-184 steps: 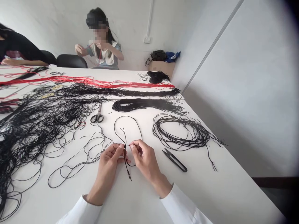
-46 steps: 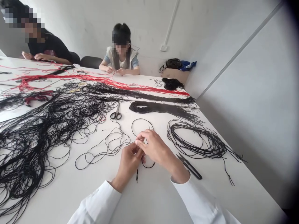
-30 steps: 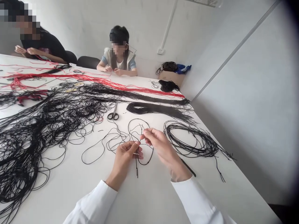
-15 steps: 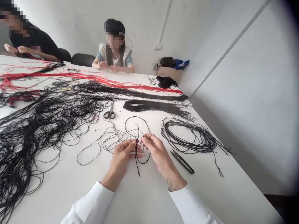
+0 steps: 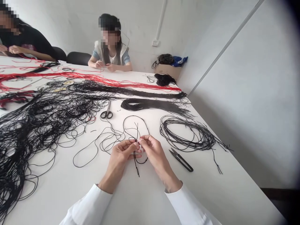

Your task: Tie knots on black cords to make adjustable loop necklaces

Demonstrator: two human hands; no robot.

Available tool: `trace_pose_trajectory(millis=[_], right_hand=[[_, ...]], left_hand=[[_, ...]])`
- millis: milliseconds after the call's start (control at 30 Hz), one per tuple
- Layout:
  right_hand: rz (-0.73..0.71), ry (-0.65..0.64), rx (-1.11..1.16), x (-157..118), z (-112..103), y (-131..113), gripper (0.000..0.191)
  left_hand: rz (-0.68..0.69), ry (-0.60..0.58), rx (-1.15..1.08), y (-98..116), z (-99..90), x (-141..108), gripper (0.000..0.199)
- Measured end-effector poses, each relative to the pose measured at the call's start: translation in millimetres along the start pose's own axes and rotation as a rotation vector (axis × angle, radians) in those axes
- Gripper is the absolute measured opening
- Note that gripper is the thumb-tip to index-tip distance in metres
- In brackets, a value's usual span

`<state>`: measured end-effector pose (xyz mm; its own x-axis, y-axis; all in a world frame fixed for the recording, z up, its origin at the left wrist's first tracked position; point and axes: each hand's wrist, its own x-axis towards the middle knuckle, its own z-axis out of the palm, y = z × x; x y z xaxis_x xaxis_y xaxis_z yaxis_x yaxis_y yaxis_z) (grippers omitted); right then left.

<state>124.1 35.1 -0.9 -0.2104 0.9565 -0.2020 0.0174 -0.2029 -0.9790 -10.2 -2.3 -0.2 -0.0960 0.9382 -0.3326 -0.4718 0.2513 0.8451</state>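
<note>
Over the white table, my left hand (image 5: 122, 156) pinches a thin black cord (image 5: 136, 165) between thumb and forefinger, its other fingers loosely bent behind. Fingertip to fingertip with it, my right hand (image 5: 153, 151) is closed on the same cord. A rounded loop of this cord arches beyond my hands, and a knotted end hangs below them toward me. The exact crossing of the strands is hidden by my fingertips. Black thread snips (image 5: 181, 160) lie just right of my right hand.
A tangled heap of black cord (image 5: 21, 150) covers the left side. Scissors (image 5: 107, 113) lie beyond my hands, coiled black cord (image 5: 187, 134) to the right. A folded black bundle (image 5: 150, 105) and red cords (image 5: 112, 82) stretch across farther back. Two people sit opposite.
My right fingertips have moved in closer to my left ones at the cord. The whole view has shifted slightly, so the table things appear a little farther left.
</note>
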Motion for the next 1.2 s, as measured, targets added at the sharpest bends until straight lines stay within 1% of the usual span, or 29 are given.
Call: trace_pose_trajectory(millis=[100, 267, 367, 500, 567, 633, 700, 767, 933, 1200], right_hand=[[-0.003, -0.045, 0.021, -1, 2, 2, 0.030], [0.009, -0.038, -0.047, -6, 2, -1, 0.031], [0.024, -0.068, -0.059, -11, -3, -5, 0.031], [-0.021, -0.074, -0.148, -16, -13, -10, 0.025], [-0.052, -0.118, -0.161, -17, -17, -11, 0.024], [-0.086, -0.188, -0.144, -17, -19, -12, 0.024], [-0.093, -0.251, -0.109, -17, -19, -13, 0.024], [-0.085, -0.270, -0.090, -17, -17, -14, 0.025], [-0.111, -0.184, -0.183, -17, -12, -13, 0.028], [-0.006, 0.025, -0.136, -18, 5, -9, 0.026]], left_hand=[[0.009, 0.015, 0.020, 0, 1.2, -1, 0.036], [0.034, 0.039, 0.030, -2, 0.5, 0, 0.036], [0.039, 0.036, 0.034, -1, -0.4, 0, 0.034], [0.065, 0.050, 0.039, -1, 0.6, 0, 0.032], [0.073, 0.052, 0.039, -1, 1.6, 0, 0.032], [0.076, 0.048, 0.037, -1, 2.3, -1, 0.032], [0.078, 0.042, 0.038, -1, 2.4, -1, 0.032], [0.081, 0.040, 0.040, -1, 2.2, -1, 0.032], [0.084, 0.054, 0.045, -2, 3.2, 0, 0.031], [0.104, 0.078, 0.049, -7, 4.3, 1, 0.033]])
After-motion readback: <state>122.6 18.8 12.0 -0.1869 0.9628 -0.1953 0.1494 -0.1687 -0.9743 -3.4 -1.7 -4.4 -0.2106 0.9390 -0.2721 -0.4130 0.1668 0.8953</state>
